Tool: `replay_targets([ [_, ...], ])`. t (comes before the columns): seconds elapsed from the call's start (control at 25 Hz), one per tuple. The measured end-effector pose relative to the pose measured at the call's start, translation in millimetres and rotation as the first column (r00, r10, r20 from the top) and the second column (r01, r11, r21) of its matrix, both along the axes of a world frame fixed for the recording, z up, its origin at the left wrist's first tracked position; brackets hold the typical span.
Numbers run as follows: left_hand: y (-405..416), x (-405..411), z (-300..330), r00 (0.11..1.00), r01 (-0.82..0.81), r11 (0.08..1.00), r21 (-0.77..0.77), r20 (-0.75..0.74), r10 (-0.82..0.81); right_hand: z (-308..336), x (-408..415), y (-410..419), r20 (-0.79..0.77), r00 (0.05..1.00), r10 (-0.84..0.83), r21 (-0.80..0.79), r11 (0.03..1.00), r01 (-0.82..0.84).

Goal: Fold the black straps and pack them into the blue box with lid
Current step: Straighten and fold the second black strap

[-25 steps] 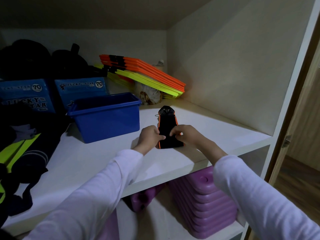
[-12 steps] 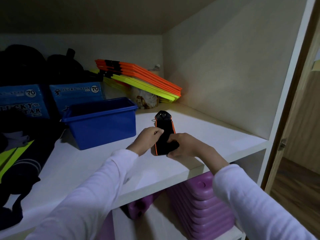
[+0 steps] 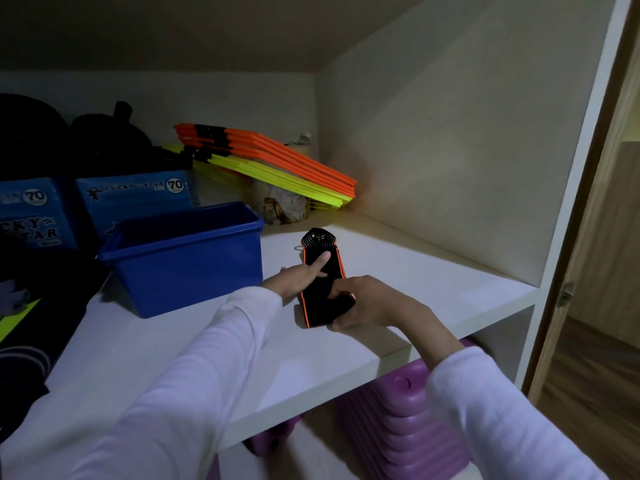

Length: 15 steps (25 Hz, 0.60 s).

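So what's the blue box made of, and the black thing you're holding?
The blue box looks like smooth moulded plastic: glossy walls and a rolled rim. The black strap seems soft fabric or rubber with orange edging and a ribbed end; the dim light leaves it unsure.

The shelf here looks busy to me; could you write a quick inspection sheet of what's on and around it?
Surface: white shelf inside a white cupboard, dimly lit.
Job's things: black strap with orange edging lies flat on the shelf; blue box stands open to its left, no lid seen.
Clutter: stack of orange and yellow slats at the back; blue cartons marked 70; dark bags behind them; dark clothing at far left.
Hands: left hand presses straight fingers on the strap; right hand grips its near end.
Cables: nothing seen.
Surroundings: purple ridged blocks on the shelf below; wooden door at right.
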State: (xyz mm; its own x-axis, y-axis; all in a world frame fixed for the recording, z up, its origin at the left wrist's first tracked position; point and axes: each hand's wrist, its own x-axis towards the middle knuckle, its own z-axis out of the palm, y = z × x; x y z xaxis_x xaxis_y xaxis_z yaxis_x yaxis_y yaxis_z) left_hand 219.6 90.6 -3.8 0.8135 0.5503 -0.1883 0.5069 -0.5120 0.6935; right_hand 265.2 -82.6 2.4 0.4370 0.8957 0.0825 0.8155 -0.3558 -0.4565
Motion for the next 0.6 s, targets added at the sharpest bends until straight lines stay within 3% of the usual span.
replay_targets([
  [0.16, 5.7, 9.1, -5.8, 0.999, 0.044, 0.998, 0.034, -0.005, -0.044, 2.6, -0.6, 0.8, -0.001, 1.0, 0.01, -0.006, 1.0, -0.01],
  [0.28, 6.9, 11.2, -8.2, 0.991, 0.111, 0.979, 0.172, -0.087, -0.097, 4.8, 0.9, 2.6, -0.003, 1.0, 0.017, -0.018, 1.0, -0.017],
  [0.6, 14.0, 11.5, -19.8, 0.985, 0.172, 0.933, 0.317, -0.078, -0.155, 4.4, 4.6, 5.9, -0.01, 0.999, 0.035, -0.027, 0.999, -0.035],
])
